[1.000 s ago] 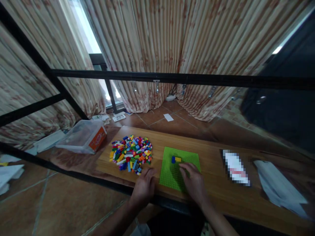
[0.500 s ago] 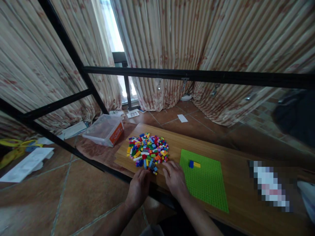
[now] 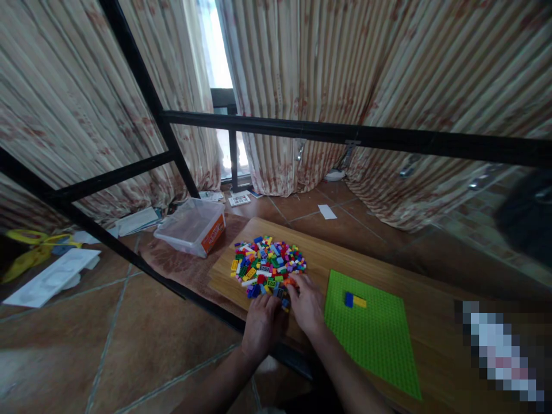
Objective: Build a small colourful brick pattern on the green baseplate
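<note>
A heap of small multicoloured toy bricks (image 3: pixel 263 267) lies on a wooden board. At the heap's right edge my right hand (image 3: pixel 307 302) pinches an orange brick (image 3: pixel 290 282) between thumb and fingers. Down at its near edge, my left hand (image 3: pixel 260 323) has its fingers curled against the bricks; whatever they grip is hidden. Right of both hands lies a green baseplate (image 3: pixel 371 339). On its upper part a blue brick (image 3: pixel 349 299) and a yellow brick (image 3: pixel 359 302) sit side by side, touching.
The wooden board (image 3: pixel 319 247) runs from centre to right. Behind it on the left stands a clear plastic box (image 3: pixel 185 233) with an orange label. A black metal rail (image 3: pixel 276 124) crosses in front of curtains (image 3: pixel 280 69). A blurred pale item (image 3: pixel 502 351) lies at the right.
The view has shifted, so most things appear further right. My right hand has moved in to the heap and now has an orange brick at its fingertips. My left hand stays by the near edge.
</note>
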The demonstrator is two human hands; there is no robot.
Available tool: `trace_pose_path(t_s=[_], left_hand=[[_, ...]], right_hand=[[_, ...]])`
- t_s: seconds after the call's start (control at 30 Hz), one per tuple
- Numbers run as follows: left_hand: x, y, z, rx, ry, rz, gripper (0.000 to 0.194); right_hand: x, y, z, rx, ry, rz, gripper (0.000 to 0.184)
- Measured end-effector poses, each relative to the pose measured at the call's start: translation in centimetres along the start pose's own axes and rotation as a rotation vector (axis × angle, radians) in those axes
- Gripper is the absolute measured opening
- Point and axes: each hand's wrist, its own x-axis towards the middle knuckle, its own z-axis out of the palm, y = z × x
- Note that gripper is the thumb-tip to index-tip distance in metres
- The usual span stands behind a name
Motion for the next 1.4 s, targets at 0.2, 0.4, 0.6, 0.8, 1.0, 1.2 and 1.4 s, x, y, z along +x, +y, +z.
trace_pose_path(t_s=[0.2, 0.4, 0.6, 0.8, 1.0, 1.2, 1.4], left_hand=[[1.2, 1.6, -0.3, -0.377, 0.051, -0.115, 0.020], [2.3, 4.3, -0.6, -0.912, -0.126, -0.178, 0.030], [0.6, 4.9, 0.8, -0.918, -0.270, -0.242, 0.032], [0.4, 5.0, 1.7, -0.621, -0.243, -0.151, 0.024], [2.5, 5.1, 3.4, -0.324, -0.177, 0.134, 0.020], [4.0, 4.0, 5.9, -0.094, 0.004, 0.343, 0.026], [4.2, 3.3, 7.0, -0.016, 0.060, 0.388, 0.032]], right_hand=[[-1.5, 0.3, -3.0, 0.453, 0.117, 0.183, 0.027], [-4.4, -1.5, -5.1, 0.441, 0.119, 0.176, 0.024], [-8.0, -0.8, -5.9, 0.467, 0.063, 0.287, 0.024], [-10.4, 4.5, -9.1, 0.255, 0.188, 0.380, 0.029], [-9.4, 9.8, -13.1, 0.002, 0.265, 0.362, 0.029], [-6.1, 12.6, -14.0, -0.054, 0.214, 0.235, 0.028], [-4.5, 13.8, -13.5, -0.023, 0.115, 0.169, 0.031]])
